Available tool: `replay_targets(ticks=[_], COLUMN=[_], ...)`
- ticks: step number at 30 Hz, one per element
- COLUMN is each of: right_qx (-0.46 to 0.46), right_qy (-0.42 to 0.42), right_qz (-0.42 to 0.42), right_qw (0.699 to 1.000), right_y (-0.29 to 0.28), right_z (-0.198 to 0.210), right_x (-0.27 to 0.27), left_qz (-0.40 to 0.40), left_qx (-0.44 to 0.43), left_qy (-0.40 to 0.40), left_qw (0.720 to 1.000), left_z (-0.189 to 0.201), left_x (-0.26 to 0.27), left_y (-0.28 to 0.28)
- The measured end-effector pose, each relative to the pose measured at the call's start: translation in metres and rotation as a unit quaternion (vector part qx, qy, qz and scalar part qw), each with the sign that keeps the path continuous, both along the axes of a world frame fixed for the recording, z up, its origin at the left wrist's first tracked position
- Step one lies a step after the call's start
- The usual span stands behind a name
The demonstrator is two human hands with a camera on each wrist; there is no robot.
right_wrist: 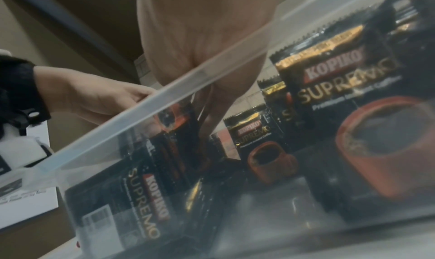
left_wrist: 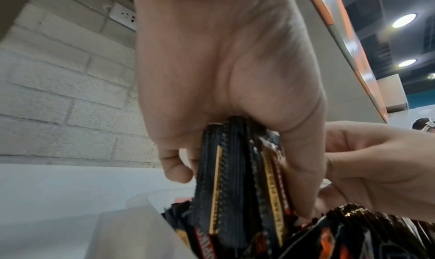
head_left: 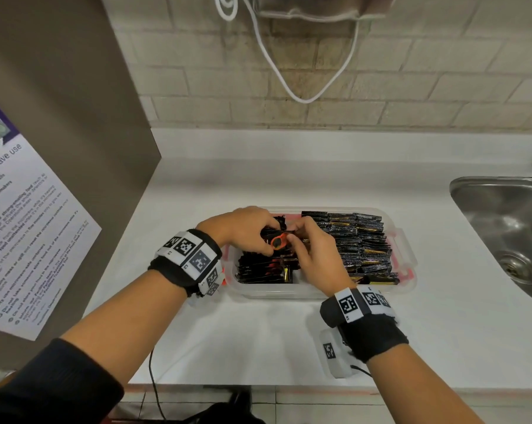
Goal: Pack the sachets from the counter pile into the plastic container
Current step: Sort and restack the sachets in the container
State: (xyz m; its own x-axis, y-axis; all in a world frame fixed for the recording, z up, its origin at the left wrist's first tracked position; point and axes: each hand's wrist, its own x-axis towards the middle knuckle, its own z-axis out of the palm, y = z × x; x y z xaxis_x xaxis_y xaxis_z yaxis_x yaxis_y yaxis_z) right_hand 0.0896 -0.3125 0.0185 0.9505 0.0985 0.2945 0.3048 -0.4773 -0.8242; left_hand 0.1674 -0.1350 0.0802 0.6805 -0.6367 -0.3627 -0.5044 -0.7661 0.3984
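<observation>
Fingers [head_left: 260,240] of the left hand [head_left: 243,228] curl round a bundle of sachets [head_left: 278,238] above the plastic container [head_left: 320,290] on the white tabletop [head_left: 289,179]; the right hand [head_left: 316,252] pinches the same bundle. From the left wrist, thumb and fingers clamp it on edge. Through the container wall, packed sachets [right_wrist: 254,138] stand upright.

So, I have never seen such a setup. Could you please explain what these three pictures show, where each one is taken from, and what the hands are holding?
No machine here: a person works with two bare hands, with a camera on the head and on each wrist. The head view looks down at a white counter bearing a clear plastic container filled with black coffee sachets. The left hand grips a bunch of sachets above the container; the left wrist view shows them from below. The right hand pinches that same bunch. The right wrist view looks through the container's wall. A steel sink lies at the right.
</observation>
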Motion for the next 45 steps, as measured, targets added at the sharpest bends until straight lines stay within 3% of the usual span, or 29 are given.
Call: replay_targets(ticks=[10,16,20,25,30,34,38,45], right_qx=[0.036,0.175,0.294,0.404,0.493,0.548,0.530,0.394], right_qy=[-0.001,0.040,0.069,0.085,0.135,0.184,0.197,0.213], right_qz=[-0.044,-0.040,-0.009,-0.032,-0.005,0.057,0.093,0.067], right_qw=[0.998,0.983,0.953,0.910,0.859,0.814,0.820,0.892], right_y=[-0.004,-0.006,-0.007,-0.010,-0.015,-0.011,-0.007,-0.024], right_z=[0.000,0.001,0.001,0.004,0.011,0.021,0.028,0.029], right_x=[0.000,-0.001,-0.001,0.002,0.003,0.001,0.000,-0.001], left_qz=[0.065,0.109,0.110,0.127,0.125,0.147,0.161,0.228], left_qx=[-0.090,-0.224,-0.297,-0.396,-0.448,-0.526,-0.570,-0.563], left_qy=[0.026,0.063,0.099,0.175,0.150,0.158,0.199,0.210], left_qw=[0.993,0.966,0.943,0.893,0.872,0.823,0.780,0.766], left_z=[0.002,0.009,0.011,0.008,0.007,0.011,0.020,0.015], left_x=[0.003,0.002,-0.001,-0.010,-0.016,-0.019,-0.017,-0.013], left_y=[0.021,0.029,0.030,0.023,-0.006,-0.027,-0.038,-0.036])
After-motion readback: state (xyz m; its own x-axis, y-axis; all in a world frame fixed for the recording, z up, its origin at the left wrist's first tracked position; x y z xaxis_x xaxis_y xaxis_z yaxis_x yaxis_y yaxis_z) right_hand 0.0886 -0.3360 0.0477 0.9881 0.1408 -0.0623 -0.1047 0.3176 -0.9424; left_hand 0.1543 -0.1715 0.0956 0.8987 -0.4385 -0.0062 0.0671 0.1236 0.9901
